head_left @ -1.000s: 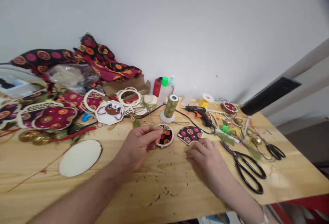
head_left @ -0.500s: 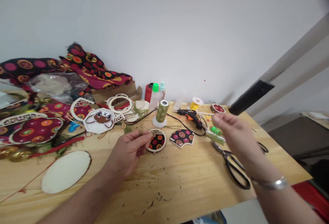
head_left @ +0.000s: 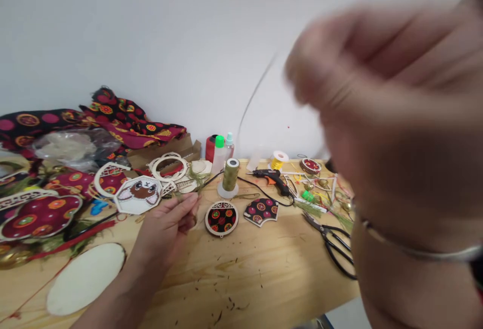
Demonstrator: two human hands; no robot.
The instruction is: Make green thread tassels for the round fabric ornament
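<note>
My left hand (head_left: 168,226) rests low over the wooden table (head_left: 264,278). Its fingers are drawn together towards the thumb beside a tuft of green thread (head_left: 196,177), and what they pinch is too small to see. Just right of it lie a round patterned fabric ornament (head_left: 221,217) and a fan-shaped fabric piece (head_left: 261,211). My right hand (head_left: 377,112) is raised close to the camera, large and blurred, with fingers bunched. A thin thread (head_left: 251,97) runs down from its fingertips towards the table. A bracelet (head_left: 415,251) sits on that wrist.
A green thread spool (head_left: 230,175), glue bottles (head_left: 219,153), a glue gun (head_left: 273,179) and a yellow spool (head_left: 279,159) stand behind. Black scissors (head_left: 335,246) lie at the right. Patterned cloth (head_left: 124,120), wooden hoops (head_left: 168,167), an octagonal animal plaque (head_left: 139,193) and an oval board (head_left: 86,278) fill the left.
My right hand rose from the table, past the glue gun, up to the camera, trailing a thread. My left hand drew away from the round ornament. The view shifted right.
</note>
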